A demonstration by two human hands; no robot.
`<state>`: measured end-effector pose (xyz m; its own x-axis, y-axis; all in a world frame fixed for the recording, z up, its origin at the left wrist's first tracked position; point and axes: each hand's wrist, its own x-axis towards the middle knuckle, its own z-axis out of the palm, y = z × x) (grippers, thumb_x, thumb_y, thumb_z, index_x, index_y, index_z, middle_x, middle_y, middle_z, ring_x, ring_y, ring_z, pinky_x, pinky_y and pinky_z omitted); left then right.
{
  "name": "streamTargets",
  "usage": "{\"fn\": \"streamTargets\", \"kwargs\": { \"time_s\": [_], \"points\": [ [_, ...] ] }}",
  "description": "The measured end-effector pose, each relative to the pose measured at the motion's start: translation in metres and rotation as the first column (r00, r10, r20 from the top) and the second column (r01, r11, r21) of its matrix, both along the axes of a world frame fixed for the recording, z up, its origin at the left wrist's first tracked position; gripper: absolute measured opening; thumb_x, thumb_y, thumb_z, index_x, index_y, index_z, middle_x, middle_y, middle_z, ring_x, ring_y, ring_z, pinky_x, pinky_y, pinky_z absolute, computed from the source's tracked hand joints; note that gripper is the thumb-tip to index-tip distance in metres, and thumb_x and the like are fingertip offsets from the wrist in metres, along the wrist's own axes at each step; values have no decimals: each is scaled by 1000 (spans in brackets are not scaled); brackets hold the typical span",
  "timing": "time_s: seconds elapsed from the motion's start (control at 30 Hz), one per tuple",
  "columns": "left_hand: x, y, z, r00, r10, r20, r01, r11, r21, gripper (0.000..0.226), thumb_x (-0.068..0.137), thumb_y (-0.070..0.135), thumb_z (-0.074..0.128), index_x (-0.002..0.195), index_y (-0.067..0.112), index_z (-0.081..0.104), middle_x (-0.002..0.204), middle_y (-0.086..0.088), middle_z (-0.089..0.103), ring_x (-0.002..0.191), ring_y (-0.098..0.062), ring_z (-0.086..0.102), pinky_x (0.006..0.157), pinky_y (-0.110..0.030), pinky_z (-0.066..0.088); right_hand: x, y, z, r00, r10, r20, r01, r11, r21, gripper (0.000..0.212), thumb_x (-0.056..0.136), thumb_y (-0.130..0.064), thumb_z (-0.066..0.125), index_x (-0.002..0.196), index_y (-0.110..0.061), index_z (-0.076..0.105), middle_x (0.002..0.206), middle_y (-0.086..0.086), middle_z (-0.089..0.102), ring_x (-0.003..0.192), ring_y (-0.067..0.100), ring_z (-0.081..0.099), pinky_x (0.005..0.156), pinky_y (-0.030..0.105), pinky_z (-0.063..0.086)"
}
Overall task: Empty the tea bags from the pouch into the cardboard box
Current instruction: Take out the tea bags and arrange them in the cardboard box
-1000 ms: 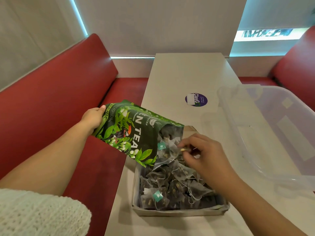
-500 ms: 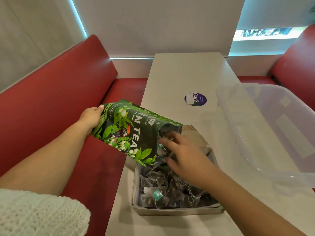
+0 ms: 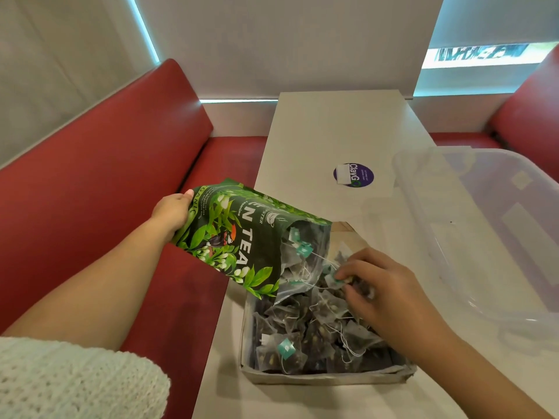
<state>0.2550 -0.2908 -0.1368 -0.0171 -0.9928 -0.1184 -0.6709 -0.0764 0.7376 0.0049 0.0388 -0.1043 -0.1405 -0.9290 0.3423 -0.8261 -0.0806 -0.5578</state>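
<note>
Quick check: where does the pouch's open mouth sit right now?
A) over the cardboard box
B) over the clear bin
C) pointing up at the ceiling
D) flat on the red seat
A: the left hand holds the pouch tilted with its mouth above the box, while the right hand pinches a tea bag at the opening.

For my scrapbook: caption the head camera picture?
Left hand holds tilted pouch; right hand pinches tea bags over cardboard box.

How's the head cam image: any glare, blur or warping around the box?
Head view: no glare on the box; tea bags inside dim but legible; right hand slightly soft, pouch print sharp; clear tub hazy with faint sheen; wall light strip leans outward, wide-angle distortion.
</note>
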Motion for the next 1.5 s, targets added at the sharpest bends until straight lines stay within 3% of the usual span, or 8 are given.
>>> {"fn": "streamTargets", "kwargs": {
  "time_s": [0.57,0.67,0.77,0.9,1.0,1.1,1.23,1.5],
  "points": [
    [30,-12,7,990,131,-55,-130,991,14,46,97,45,42,117,9,64,121,-16,61,113,-36,56,100,-43,44,-6,8,-22,999,-12,-40,22,971,236,16,78,-9,70,85,-24,68,87,-13,55,68,5,55,59,8,37],
    [31,-10,8,989,136,-64,-135,991,21,45,97,44,43,117,10,64,120,-15,61,113,-35,56,98,-41,44,-6,10,-20,996,43,-75,-23,971,239,8,81,-30,66,88,-30,71,91,-14,54,78,4,53,67,8,36],
    [30,-9,10,988,139,-64,-139,990,9,45,96,45,43,117,11,64,122,-15,61,113,-35,56,99,-41,44,0,8,-9,993,4,-121,14,989,149,28,81,-51,51,92,-34,70,97,-12,53,90,7,44,73,17,39],
    [29,-9,9,991,107,-78,-107,994,12,45,96,46,43,113,11,66,123,-14,62,114,-34,56,100,-41,43,16,-15,6,995,-21,-99,20,1000,-17,23,85,-38,59,104,-26,65,104,-8,56,98,9,44,79,21,42],
    [24,-6,9,991,103,-85,-102,995,17,45,97,45,43,115,11,65,119,-12,62,111,-29,56,98,-38,42,32,-41,9,989,75,-124,-75,997,4,41,84,-27,67,123,-22,55,116,-2,56,99,10,51,78,16,43],
    [22,-2,8,989,103,-103,-100,994,36,45,96,47,43,117,13,64,120,-11,62,111,-31,57,101,-41,44,42,-64,5,970,131,-204,-107,986,124,56,83,-31,66,134,-23,44,124,5,49,100,22,55,77,36,54],
    [23,0,5,988,102,-116,-97,994,55,46,95,48,43,118,13,64,121,-14,63,112,-33,57,101,-45,44,46,-75,-2,917,137,-373,-111,990,91,25,86,-27,61,108,-16,63,104,9,57,90,27,58,64,37,53],
    [28,-4,-3,980,133,-147,-120,988,92,45,94,51,44,113,17,65,118,-14,65,109,-35,60,99,-46,46,25,-33,19,968,143,208,-126,988,-94,8,86,-16,64,93,-19,65,103,-9,62,99,7,56,83,16,43]
  ]
}}
